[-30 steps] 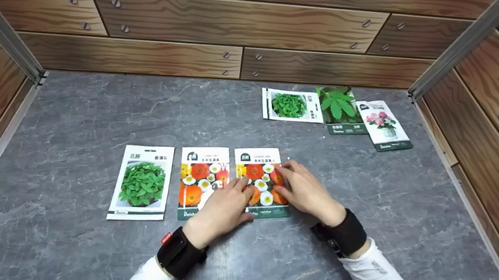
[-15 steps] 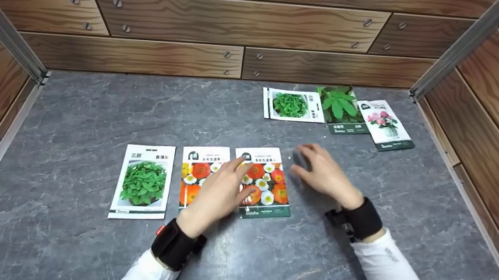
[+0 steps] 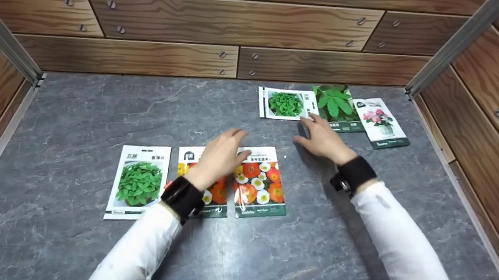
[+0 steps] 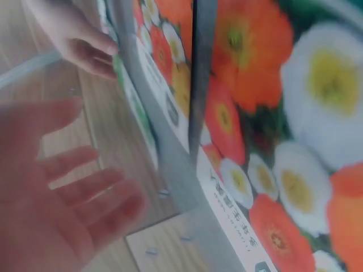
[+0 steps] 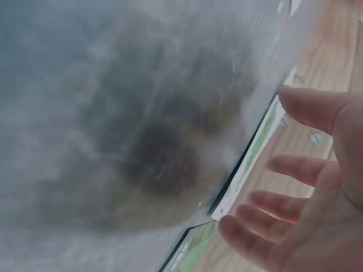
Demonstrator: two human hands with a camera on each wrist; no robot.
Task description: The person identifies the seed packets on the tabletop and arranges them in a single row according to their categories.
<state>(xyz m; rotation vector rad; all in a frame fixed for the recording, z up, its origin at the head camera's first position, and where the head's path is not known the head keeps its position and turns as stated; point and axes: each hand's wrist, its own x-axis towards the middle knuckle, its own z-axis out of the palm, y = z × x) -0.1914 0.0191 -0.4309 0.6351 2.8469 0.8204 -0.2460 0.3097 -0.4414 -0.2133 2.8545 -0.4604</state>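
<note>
Two seed packets with orange and white poppies lie side by side near the middle: the right poppy packet (image 3: 260, 184) in full view, the left poppy packet (image 3: 217, 195) partly covered by my left hand (image 3: 220, 155). That hand hovers over their upper parts with fingers spread, holding nothing. At the back, my right hand (image 3: 322, 136) reaches to the lower right corner of a sideways white packet with a green herb (image 3: 286, 104); whether it touches cannot be told. A green leaf packet (image 3: 335, 103) lies beside it, its lower edge partly behind my fingers. In the right wrist view my fingers (image 5: 249, 235) are loosely extended.
Left of the poppy packets lies another herb packet (image 3: 140, 183), upright to me. A pink flower packet (image 3: 381, 123) overlaps the leaf packet at the back right. Wood-print walls (image 3: 235, 22) enclose the grey marbled tabletop (image 3: 124, 109) at the back and sides.
Both hands have moved away from the right poppy packet. My right hand has gone back to the far row of packets; my left has lifted and moved forward. The packets stay in place.
</note>
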